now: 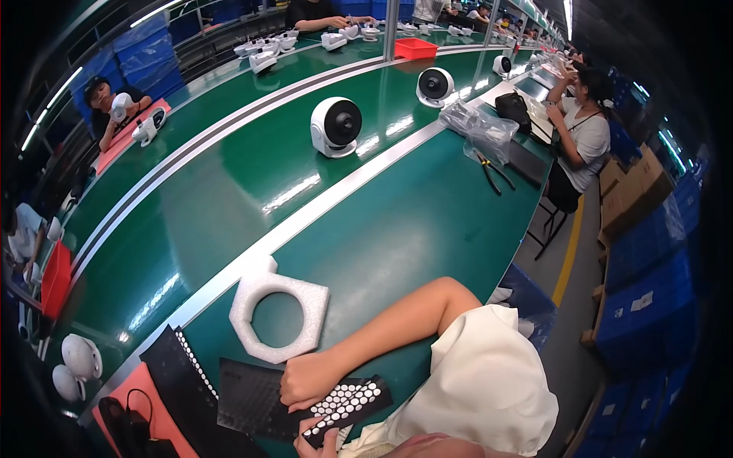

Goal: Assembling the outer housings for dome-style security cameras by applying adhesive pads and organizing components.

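Note:
A black sheet (248, 393) with rows of round white dots lies at the table's near edge, its dotted end (347, 403) turned up. My right hand (309, 379) is closed, with its fingertips down at the dotted part; what it pinches is hidden. Below it, my left hand (319, 443) grips the edge of the dotted sheet between thumb and fingers, partly cut off by the frame's lower edge. Just beyond my right hand rests a white foam piece (317, 305) with a large round hole. Another black sheet (172, 366) with a row of white dots lies to the left.
White devices with round black fronts (336, 126) stand on the green conveyor (229, 183) beyond the metal rail. Pliers (495, 175) and a clear plastic bag (481, 130) lie at the far right. A co-worker (584, 130) sits there. Black cabled parts (126, 424) lie lower left.

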Available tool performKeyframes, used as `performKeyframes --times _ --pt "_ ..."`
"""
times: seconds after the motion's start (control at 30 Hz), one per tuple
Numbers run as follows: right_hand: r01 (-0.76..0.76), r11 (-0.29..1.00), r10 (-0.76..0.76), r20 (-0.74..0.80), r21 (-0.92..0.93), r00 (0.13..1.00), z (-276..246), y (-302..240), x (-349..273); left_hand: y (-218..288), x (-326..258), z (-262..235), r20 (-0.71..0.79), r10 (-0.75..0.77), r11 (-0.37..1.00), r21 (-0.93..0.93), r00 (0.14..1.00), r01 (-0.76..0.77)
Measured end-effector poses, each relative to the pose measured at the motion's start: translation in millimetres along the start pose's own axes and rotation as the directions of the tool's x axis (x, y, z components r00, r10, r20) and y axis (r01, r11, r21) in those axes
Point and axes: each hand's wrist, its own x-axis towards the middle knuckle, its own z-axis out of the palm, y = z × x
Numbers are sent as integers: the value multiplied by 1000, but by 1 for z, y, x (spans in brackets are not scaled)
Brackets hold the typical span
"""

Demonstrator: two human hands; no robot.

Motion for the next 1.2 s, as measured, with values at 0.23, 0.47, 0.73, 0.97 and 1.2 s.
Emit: performKeyframes --times 0.23,0.47,0.73,0.97,1.2 --pt "-3 999 3 8 -37 1000 -4 -3 1 7 -4 2 -53 73 988 -131 996 -79" --pt "-11 999 12 24 -41 1000 0 2 3 -9 5 -6 89 -80 982 -162 993 94" --pt "5 998 -4 16 -57 1000 1 1 4 -35 -3 9 -113 -130 943 -322 985 88" --pt "-8 997 9 13 -73 1000 1 4 2 -31 5 0 -35 -24 963 -270 999 14" --pt "4 998 -2 30 -67 1000 2 3 5 -58 6 15 -107 -62 866 -501 992 1"
